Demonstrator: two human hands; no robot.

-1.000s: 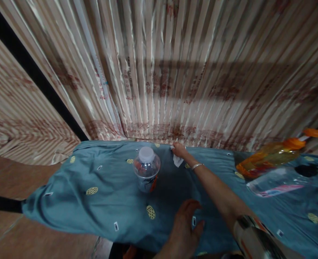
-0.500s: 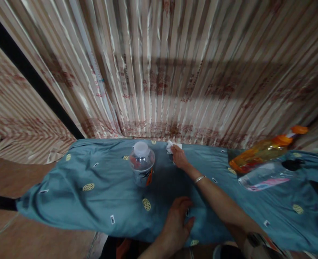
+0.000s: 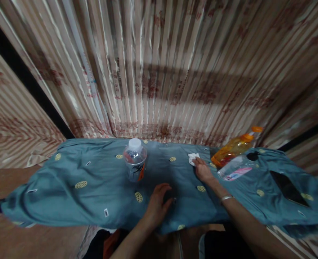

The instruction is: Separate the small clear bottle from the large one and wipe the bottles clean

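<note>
Under the right hand [image 3: 202, 171] fingertips lies a small crumpled white tissue [image 3: 192, 158], pressed onto the teal patterned cloth [image 3: 94, 194] over the tabletop. Well apart, the left hand [image 3: 159, 201] rests flat and spread on that cloth, grasping nothing.

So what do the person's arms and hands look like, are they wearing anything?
Both forearms are bare, with no sleeves showing and no gloves. The right hand has a thin silvery bangle around its wrist. The left hand shows no ring, watch or bracelet that can be made out. The light is dim, so smaller details such as the nails are too hard to tell.
</note>
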